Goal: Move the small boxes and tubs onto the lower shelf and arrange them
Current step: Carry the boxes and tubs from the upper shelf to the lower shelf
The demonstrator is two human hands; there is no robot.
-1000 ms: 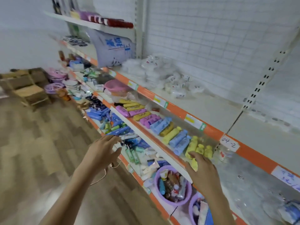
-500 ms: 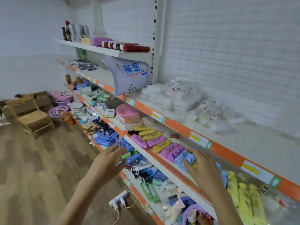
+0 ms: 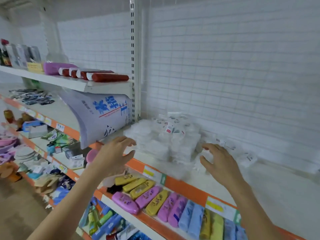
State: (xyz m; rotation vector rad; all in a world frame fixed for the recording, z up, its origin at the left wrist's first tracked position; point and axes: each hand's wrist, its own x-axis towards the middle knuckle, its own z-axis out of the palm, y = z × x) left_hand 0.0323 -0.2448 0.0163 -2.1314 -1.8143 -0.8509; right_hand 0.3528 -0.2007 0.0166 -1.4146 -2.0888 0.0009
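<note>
A heap of small clear plastic boxes and tubs (image 3: 166, 141) with white labels sits on a white shelf with an orange front edge (image 3: 187, 187). More loose tubs (image 3: 242, 153) lie to its right. My left hand (image 3: 116, 155) hovers open at the left side of the heap, fingers spread, holding nothing. My right hand (image 3: 220, 161) is open at the heap's right side, fingers curled above the shelf, close to a tub but not gripping it. One shelf down lie rows of pink, yellow and blue cases (image 3: 155, 200).
A large white sack with blue lettering (image 3: 102, 116) leans on the shelf left of the heap. A vertical slotted post (image 3: 133, 58) stands behind it. An upper shelf (image 3: 69, 82) carries red tubes and bottles. Cluttered lower shelves run off to the left.
The view has tilted up from the lower shelves to the shelf with the clear boxes. Both hands have risen and reached forward to either side of the heap.
</note>
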